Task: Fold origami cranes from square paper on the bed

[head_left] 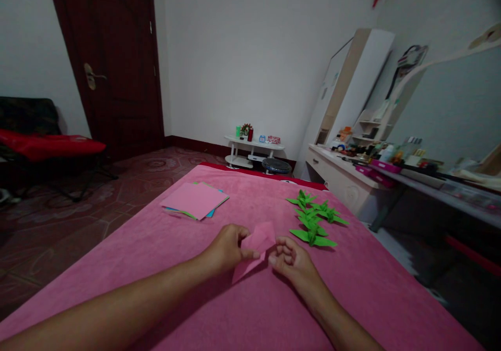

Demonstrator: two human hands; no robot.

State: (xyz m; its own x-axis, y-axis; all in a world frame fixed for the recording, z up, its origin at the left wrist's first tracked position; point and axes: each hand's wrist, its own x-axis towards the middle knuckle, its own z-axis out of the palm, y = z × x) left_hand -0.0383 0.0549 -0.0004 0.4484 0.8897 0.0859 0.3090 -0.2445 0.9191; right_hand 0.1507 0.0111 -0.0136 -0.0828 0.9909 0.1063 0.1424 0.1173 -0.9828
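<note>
A partly folded sheet of pink origami paper (263,236) is held up just over the bed, one pointed end hanging down to the left. My left hand (229,246) grips its left side, thumb across the front and the other fingers partly hidden behind. At the right edge of the paper, my right hand (291,259) has its fingers curled in, fingertips against the edge. To the right of that hand lie several folded green paper cranes (313,236) in a loose cluster. Beyond my left hand rests a stack of square coloured paper (195,199), pink on top.
A pink cloth (164,293) covers the surface under my hands. Past its far edge stands a low white shelf (254,143) with small items. Along the right is a cluttered dressing table (344,168) with a mirror. A red-covered chair (50,144) and a dark door (113,69) are at left.
</note>
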